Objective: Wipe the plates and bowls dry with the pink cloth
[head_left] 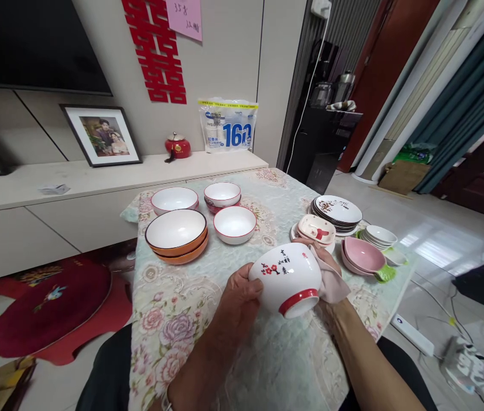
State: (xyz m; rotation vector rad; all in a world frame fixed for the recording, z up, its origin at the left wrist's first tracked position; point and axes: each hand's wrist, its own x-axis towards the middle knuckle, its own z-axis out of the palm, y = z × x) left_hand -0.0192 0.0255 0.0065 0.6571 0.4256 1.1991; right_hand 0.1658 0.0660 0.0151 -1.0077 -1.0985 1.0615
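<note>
Tilted on its side above the table, a white bowl [287,277] shows red blossoms, dark characters and a red foot ring. My left hand [242,291] grips its left rim, thumb on the outer wall. On the far right side my right hand [321,254] presses a pale pink cloth [334,279] against the bowl; its fingers are partly hidden behind cloth and bowl. Just beyond them lies a small dish with a red bear-like print [317,228]. A white bowl with a red rim [236,224] stands upright to the left.
Stacked orange bowls [176,237] and other bowls [222,194] stand at the table's left. To the right are stacked plates [338,210], pink leaf-shaped bowls [364,257] and small white dishes [379,235]. Behind, a cabinet [160,173] bears a picture frame [101,137] and red jar [177,147].
</note>
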